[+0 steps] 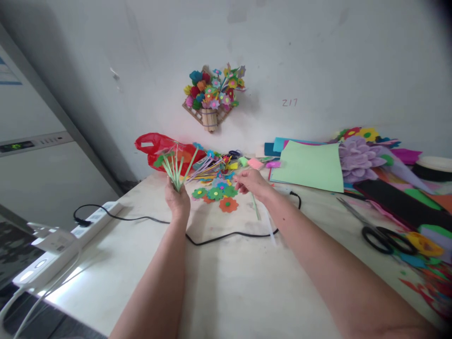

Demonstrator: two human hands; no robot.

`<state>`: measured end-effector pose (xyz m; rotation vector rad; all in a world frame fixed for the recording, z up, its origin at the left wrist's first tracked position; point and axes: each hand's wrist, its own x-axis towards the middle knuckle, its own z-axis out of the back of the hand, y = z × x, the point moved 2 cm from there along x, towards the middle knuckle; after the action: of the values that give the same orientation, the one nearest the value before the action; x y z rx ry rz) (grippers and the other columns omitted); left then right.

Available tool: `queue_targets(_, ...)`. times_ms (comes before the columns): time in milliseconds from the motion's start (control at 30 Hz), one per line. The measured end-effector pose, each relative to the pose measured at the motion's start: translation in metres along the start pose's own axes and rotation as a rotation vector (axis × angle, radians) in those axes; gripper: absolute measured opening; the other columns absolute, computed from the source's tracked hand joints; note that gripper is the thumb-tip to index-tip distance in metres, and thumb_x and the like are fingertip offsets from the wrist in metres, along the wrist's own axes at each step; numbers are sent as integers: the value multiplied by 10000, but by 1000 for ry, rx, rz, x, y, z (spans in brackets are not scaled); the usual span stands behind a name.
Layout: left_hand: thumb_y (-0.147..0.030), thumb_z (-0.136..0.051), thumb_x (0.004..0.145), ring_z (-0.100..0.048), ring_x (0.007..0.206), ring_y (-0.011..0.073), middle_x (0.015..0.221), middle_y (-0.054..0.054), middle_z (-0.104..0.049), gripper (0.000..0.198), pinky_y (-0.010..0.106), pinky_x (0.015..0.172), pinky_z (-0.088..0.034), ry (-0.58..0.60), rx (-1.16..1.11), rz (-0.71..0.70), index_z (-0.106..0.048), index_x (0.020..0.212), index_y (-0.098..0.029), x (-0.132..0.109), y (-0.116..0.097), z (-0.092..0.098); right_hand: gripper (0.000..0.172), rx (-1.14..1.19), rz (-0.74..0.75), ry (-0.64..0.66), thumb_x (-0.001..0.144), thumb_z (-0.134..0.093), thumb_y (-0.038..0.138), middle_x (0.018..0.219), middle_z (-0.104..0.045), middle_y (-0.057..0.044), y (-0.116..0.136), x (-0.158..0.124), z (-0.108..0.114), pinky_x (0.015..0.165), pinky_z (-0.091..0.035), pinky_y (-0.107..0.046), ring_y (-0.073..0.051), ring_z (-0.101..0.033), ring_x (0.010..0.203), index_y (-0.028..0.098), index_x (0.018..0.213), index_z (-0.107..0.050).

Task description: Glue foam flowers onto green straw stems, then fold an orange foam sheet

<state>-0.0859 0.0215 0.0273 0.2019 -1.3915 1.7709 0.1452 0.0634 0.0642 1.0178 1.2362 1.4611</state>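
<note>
A pale, scuffed wall (pixel 318 56) stands behind a whitish desk (pixel 226 282), with a light cabinet (pixel 52 174) bearing a lit display at the left. A white power strip (pixel 106 212) lies along the desk's left edge. Toward the back lie a light-green sheet (pixel 309 165) and a red plastic bag (pixel 155 143). The left hand (pixel 177 198) grips a bunch of pale green strips (pixel 173 167), raised in front of the bag; the right hand (pixel 253 182) has its fingers drawn together beside cut-out flowers (pixel 228 204), though whether it holds anything I cannot tell.
</note>
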Motion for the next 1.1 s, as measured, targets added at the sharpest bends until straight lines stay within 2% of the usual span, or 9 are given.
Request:
queue_targets(100,-225,-468,796,-515,1129,229,1214,107,-560,507,315,961,-382,37,-109,-133,-408,1299,-189,-9,-13,-7,198,42,5,8,823,-533,157,524,-612,6,-2,-1,-5,344,-369,-150,-37,-452,341,132,628,-556)
queue_targets(200,-247,-466,810,-505,1140,241,1225,123,-550,511,337,967,-373,96,-182,-216,-396,1313,-182,-24,-29,-15,104,201,-2,51,835,-531,208,755,-681,-30,-3,-2,-13,366,-409,-165,-51,-530,420,134,797,-593)
queue_targets(300,-253,-472,811,-490,1149,245,1236,124,-540,483,356,974,-363,188,-243,-298,-422,1288,-194,-40,-44,-21,133,371,-25,121,838,-530,247,885,-676,-46,-4,-3,-20,390,-432,-180,-72,-589,502,147,905,-586)
queue_targets(433,-258,-484,804,-522,1069,243,1124,108,-586,366,362,924,-391,294,-310,-339,-507,1166,-208,-53,-54,-29,109,505,22,38,841,-517,233,742,-647,-8,-3,-1,-21,401,-417,-163,-62,-573,485,149,829,-587)
queue_targets(533,-274,-501,796,-568,869,205,907,69,-616,224,314,799,-433,355,-385,-289,-558,1000,-202,-57,-56,-31,121,526,54,-35,827,-531,227,610,-591,23,-4,2,-19,398,-413,-163,-60,-541,443,147,744,-569)
queue_targets(600,-295,-506,797,-538,655,154,696,19,-573,127,266,650,-433,442,-476,-193,-547,866,-197,-60,-56,-33,142,493,80,-71,821,-525,218,560,-556,35,-5,3,-18,392,-409,-165,-62,-526,423,147,700,-551)
queue_targets(700,-346,-526,795,-429,474,104,524,-39,-474,162,223,496,-368,612,-633,-13,-481,753,-197,-64,-57,-35,172,368,143,-123,812,-515,219,509,-514,48,-6,4,-17,391,-400,-161,-67,-524,421,157,651,-525)
queue_targets(900,-396,-563,783,-487,507,91,570,-45,-508,232,215,536,-415,733,-767,68,-475,814,-185,-67,-53,-39,207,65,226,-122,790,-516,274,470,-479,53,-7,4,-18,415,-364,-165,-72,-502,426,170,611,-521)
queue_targets(1100,-390,-647,711,-524,547,94,665,-36,-551,341,220,552,-439,716,-743,70,-531,941,-165,-66,-54,-39,324,-234,353,-149,778,-526,316,449,-403,53,-2,3,-18,475,-302,-196,-77,-421,474,174,497,-449)
